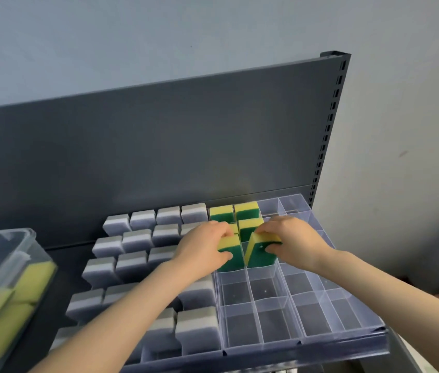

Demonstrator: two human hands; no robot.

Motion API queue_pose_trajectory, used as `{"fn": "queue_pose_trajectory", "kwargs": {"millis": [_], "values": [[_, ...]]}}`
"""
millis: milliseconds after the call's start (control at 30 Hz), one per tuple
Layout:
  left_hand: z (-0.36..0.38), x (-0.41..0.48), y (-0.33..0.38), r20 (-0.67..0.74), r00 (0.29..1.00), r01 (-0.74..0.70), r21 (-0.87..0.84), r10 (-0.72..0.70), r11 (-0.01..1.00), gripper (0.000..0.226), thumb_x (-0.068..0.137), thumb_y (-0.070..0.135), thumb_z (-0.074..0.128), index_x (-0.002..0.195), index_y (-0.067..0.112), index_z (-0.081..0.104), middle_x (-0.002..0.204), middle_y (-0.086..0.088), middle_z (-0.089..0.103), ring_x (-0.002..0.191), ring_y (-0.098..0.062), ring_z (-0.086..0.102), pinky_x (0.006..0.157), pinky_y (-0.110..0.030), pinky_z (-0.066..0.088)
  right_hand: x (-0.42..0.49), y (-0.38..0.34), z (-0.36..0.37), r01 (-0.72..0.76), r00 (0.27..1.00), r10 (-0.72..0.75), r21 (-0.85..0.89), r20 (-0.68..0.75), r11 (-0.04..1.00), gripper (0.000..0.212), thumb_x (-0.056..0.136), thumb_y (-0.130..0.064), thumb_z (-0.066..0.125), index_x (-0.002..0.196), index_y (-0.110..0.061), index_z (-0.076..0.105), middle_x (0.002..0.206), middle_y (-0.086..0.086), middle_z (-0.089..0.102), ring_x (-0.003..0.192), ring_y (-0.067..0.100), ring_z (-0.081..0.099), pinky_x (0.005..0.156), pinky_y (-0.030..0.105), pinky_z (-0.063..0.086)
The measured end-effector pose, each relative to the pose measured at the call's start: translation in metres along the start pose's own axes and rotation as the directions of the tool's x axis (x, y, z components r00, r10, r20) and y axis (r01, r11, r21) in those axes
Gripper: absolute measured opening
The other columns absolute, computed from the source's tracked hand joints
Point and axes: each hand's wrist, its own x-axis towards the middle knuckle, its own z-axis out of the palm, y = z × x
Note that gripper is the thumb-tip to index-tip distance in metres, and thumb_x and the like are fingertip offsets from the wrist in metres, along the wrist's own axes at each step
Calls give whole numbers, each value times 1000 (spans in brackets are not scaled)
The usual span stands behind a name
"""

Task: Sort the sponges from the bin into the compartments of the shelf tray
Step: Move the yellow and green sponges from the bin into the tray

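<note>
A person's left hand (204, 246) and right hand (291, 240) each gripped a rectangular yellow-and-green sponge over a clear plastic compartment tray (320, 313) at the centre of the frame. The left hand's thumb and curled fingers pinched the left-held sponge (230, 255), which stood upright in a compartment near the middle of the tray. The right hand's fingers and thumb were curled round the right-held sponge (260, 253), which was tilted with its yellow top leaning left and its lower end down in the neighbouring compartment just to the right.

Directly above the hands in the frame, more yellow-and-green foam sponges (246, 210) stood upright in the tray's rear compartments. Rows of grey-and-white foam sponges (142, 240) filled the tray's left side, partly hidden by the left forearm.

At the left edge of the frame, a clear plastic bin (24, 238) held several loose yellow sponges (32, 278) lying flat and overlapping. A dark grey metal back panel (159, 144) rose behind the tray, with a slotted metal upright (331, 117) along its right edge.
</note>
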Motion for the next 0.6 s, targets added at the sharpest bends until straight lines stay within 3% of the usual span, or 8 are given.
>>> {"fn": "queue_pose_trajectory", "kwargs": {"millis": [167,333,600], "values": [[3,5,5,85,995,-57,138,46,989,31,80,36,69,107,30,56,103,8,62,84,-13,56,57,-22,39,0,-2,10,-3,999,3,-5,40,1000,33,83,-19,63,115,-28,62,114,-7,63,100,16,55,79,20,42],[12,6,6,154,983,-135,260,97,956,33,80,33,71,106,24,54,99,2,63,76,-17,51,56,-26,36,1,-6,17,-31,994,34,-23,105,999,36,83,-17,61,117,-27,61,117,-5,62,105,18,55,89,30,49],[18,8,4,138,981,-166,259,134,951,35,81,33,71,110,24,52,100,3,62,76,-14,49,57,-24,37,1,-12,24,-29,990,34,-35,138,999,29,84,-15,57,111,-25,62,106,-3,64,96,20,57,83,35,52]]}}
